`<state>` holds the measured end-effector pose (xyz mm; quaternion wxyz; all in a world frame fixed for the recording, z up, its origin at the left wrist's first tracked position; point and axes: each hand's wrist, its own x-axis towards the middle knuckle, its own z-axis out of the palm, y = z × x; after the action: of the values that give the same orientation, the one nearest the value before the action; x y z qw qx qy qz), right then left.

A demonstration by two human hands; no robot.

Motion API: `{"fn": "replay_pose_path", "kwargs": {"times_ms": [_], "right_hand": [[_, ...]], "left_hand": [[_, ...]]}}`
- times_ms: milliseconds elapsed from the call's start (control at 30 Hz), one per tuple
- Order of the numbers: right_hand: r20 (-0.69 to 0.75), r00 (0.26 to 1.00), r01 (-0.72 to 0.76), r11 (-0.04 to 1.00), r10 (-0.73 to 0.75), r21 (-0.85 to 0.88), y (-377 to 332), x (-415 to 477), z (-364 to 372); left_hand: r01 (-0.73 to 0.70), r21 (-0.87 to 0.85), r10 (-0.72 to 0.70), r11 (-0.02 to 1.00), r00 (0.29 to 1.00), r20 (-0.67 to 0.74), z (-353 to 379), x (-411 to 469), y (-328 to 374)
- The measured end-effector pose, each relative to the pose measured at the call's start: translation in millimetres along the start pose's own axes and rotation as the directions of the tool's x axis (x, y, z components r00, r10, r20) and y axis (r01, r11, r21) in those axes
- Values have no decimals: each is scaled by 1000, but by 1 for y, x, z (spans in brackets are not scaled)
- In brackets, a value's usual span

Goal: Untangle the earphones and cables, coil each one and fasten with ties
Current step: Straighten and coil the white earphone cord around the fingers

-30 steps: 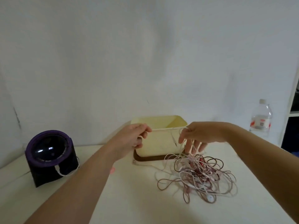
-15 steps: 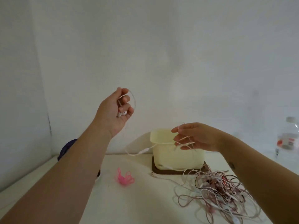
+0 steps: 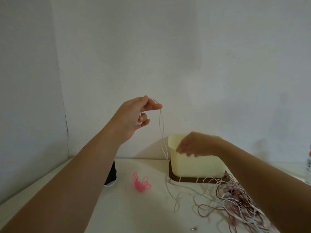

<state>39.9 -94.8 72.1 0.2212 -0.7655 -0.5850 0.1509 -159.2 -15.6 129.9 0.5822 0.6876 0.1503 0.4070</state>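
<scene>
My left hand is raised above the table and pinches a thin white earphone cable, with white earbuds tucked in its fingers. The cable hangs down in two strands to the table beside the cream bin. My right hand is blurred, palm down in front of the bin's rim, fingers loosely spread; whether it touches the cable I cannot tell. A tangle of white and brown cables lies on the table at the lower right, partly hidden by my right forearm. A bunch of pink ties lies left of it.
A cream plastic bin stands on a dark brown base against the wall. A dark object shows behind my left forearm. A bottle is cut off at the right edge. A small metal piece lies near the front.
My left hand has kept the cable lifted and shifted right; the strands now hang straight down. My right hand has dropped lower in front of the bin and turned palm down.
</scene>
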Motion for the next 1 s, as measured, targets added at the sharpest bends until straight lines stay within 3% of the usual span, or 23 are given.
{"fn": "replay_pose_path", "kwargs": {"times_ms": [33, 100, 133, 267, 400, 467, 567, 767, 833, 1000], "right_hand": [[-76, 996, 69, 979, -56, 194, -6, -2, -4], [-55, 990, 134, 772, -127, 621, -18, -8, -9], [-24, 985, 135, 685, -169, 716, -25, -11, -9], [-16, 958, 199, 621, -288, 758, -35, -21, -6], [-88, 961, 216, 515, -261, 829, -27, -25, -16], [-167, 963, 257, 532, -212, 806, -22, -23, -25], [-260, 949, 311, 652, -178, 691, -17, -19, -36], [-284, 936, 336, 761, -206, 555, -17, -10, -40], [-278, 941, 325, 750, -194, 576, -11, -7, -34], [-193, 969, 242, 742, -154, 625, 10, 0, -5]], "left_hand": [[1, 29, -1, 1000, 1000, 22, 1, 0, -1], [-4, 75, -1, 997, 998, 67, 3, -1, -3], [-9, 89, 1, 996, 996, 88, 4, -1, -3], [-36, 89, 21, 995, 987, 157, 5, -3, -5], [30, 20, -33, 999, 985, 168, -8, -3, -11], [123, 36, -128, 992, 963, 238, -14, -5, -20], [250, 73, -260, 965, 901, 347, -15, -12, -35], [320, -9, -258, 947, 781, 569, -6, -26, -55], [320, -154, -192, 935, 820, 540, -1, -29, -54], [187, -553, -40, 812, 963, 268, 5, -17, -51]]}}
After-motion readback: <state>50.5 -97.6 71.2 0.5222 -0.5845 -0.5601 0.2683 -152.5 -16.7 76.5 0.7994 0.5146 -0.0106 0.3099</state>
